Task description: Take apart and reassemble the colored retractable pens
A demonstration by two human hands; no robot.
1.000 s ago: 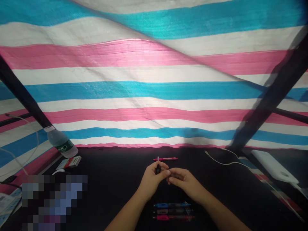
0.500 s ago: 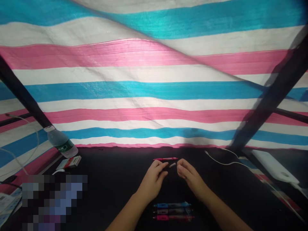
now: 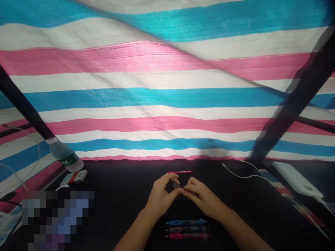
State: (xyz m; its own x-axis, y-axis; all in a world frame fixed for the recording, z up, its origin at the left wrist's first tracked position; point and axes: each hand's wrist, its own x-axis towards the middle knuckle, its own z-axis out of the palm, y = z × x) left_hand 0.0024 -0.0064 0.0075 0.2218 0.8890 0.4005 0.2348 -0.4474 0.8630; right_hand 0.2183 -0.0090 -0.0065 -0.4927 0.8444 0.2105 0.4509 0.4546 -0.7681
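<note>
My left hand [image 3: 160,196] and my right hand [image 3: 202,197] meet over the dark table [image 3: 125,195], fingertips pinched together on a small dark pen part [image 3: 176,185] between them. Which hand carries the piece is hard to tell; both touch it. Just beyond the hands lies a pink pen [image 3: 179,172]. Close to me, three pens lie side by side: a blue pen [image 3: 186,222], a dark purple pen [image 3: 186,229] and a pink pen [image 3: 186,236].
A striped pink, blue and white tarp [image 3: 167,104] rises behind the table. A plastic water bottle [image 3: 64,156] leans at the left beside a small red and white box [image 3: 74,177]. A white cable [image 3: 243,174] and white power bank [image 3: 297,178] lie at the right.
Half a second ago my hands were apart, the left one holding a small piece. They have come together again, both pinching the dark part.
</note>
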